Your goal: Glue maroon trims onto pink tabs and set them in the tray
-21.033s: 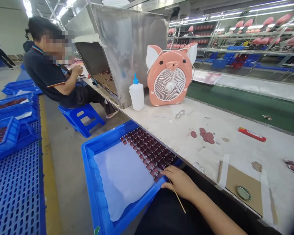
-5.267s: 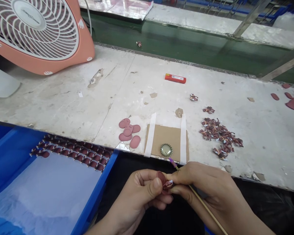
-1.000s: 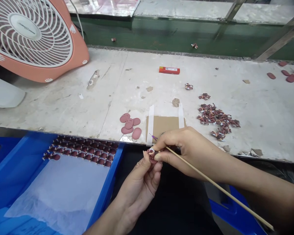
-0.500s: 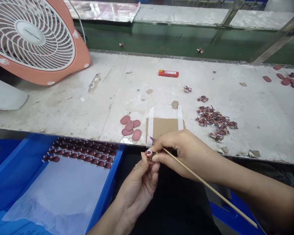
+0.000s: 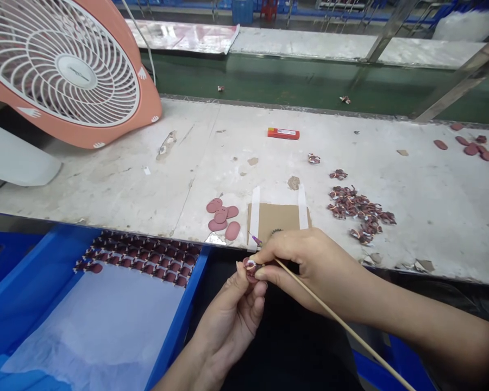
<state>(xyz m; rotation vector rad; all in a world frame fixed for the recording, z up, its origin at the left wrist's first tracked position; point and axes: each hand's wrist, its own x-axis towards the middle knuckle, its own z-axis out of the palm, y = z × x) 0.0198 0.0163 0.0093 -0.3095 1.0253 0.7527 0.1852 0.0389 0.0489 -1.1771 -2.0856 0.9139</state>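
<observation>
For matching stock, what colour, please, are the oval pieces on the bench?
The oval pieces are dusty reddish pink, clearest in the head view.

Left hand upturned and curled, right hand pinching beside it, almost touching

Between the left hand and right hand sits a small maroon piece; just ahead of them, a brown cardboard square lies on the white workbench; to their left, a blue plastic crate holds a translucent sheet; to their right, a heap of maroon pieces lies on the bench; far ahead-left stands a round pink fan.
</observation>
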